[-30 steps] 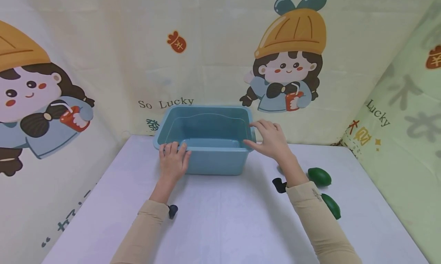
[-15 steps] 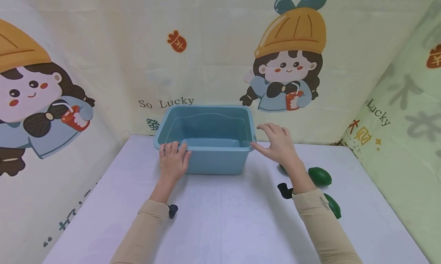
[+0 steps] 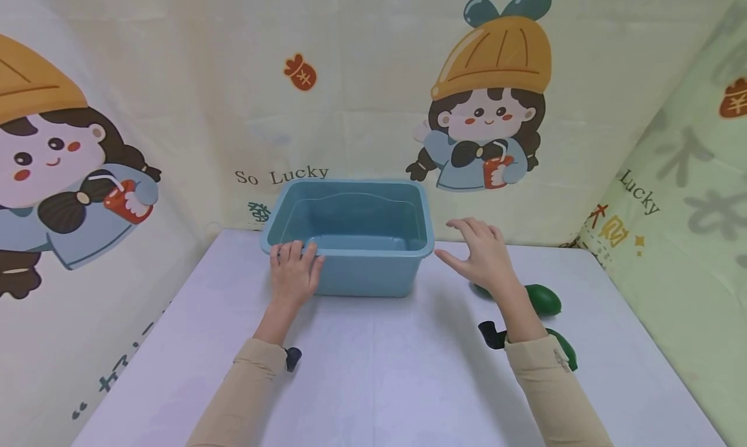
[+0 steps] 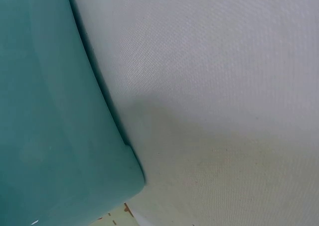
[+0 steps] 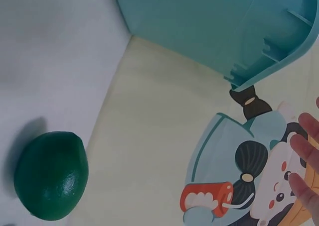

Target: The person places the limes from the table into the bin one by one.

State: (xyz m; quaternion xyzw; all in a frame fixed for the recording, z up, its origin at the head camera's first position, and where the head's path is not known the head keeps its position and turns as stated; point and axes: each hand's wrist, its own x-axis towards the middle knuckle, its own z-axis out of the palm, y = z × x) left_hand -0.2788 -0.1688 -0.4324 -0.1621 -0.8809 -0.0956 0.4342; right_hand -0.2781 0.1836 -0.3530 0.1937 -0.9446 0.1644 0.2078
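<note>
A blue rectangular plastic basin (image 3: pixel 362 275) stands at the back of the table with its hollow side up; nothing shows inside it. My left hand (image 3: pixel 292 275) grips its front rim near the left corner, fingers bent over the edge and thumb against the outer wall. Off the basin's right end, my right hand (image 3: pixel 483 252) hovers with fingers spread and nothing in them. In the right wrist view several fingertips (image 5: pixel 305 149) show at the right edge, apart from the basin. The left wrist view shows the basin wall (image 4: pixel 60 116) but none of the hand.
Right of the basin, a smooth green lime-shaped fruit (image 3: pixel 544 300) lies on the white tabletop (image 3: pixel 373 369). Another green fruit (image 3: pixel 566 353) is partly behind the right sleeve, and a third (image 3: pixel 481 291) behind the right hand. Printed cloth (image 3: pixel 367 109) hangs close behind the basin.
My right hand has let go of the basin's right rim and drawn away to the right. The left hand and the basin have stayed in place.
</note>
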